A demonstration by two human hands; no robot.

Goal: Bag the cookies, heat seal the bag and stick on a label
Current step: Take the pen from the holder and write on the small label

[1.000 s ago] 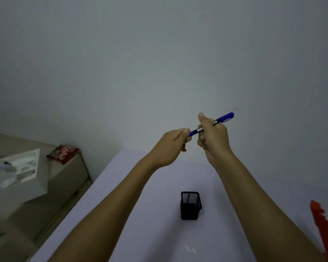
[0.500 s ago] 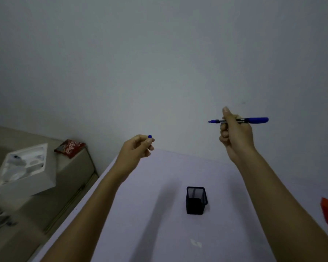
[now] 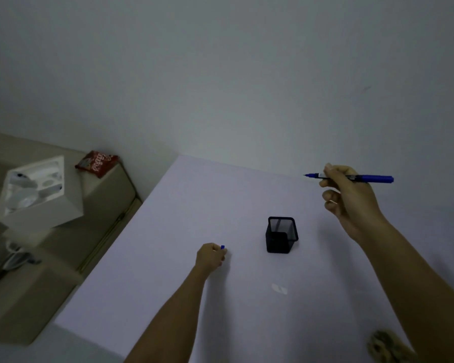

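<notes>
pen holder point(image 3: 282, 235): black mesh, upright on worktop point(image 3: 168, 284), contents hard to tell
right hand point(image 3: 349, 197): grips uncapped pen point(image 3: 362, 177)
left hand point(image 3: 210, 258): pinches cap point(image 3: 222, 247)

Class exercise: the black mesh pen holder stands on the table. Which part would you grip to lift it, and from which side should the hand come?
Probably from above: the pen holder stands upright with its open top facing up and bare table all round. Pinch one rim wall, thumb outside and fingers inside, or span two opposite flat walls. The left hand, pinching the cap, lies nearest.
</notes>
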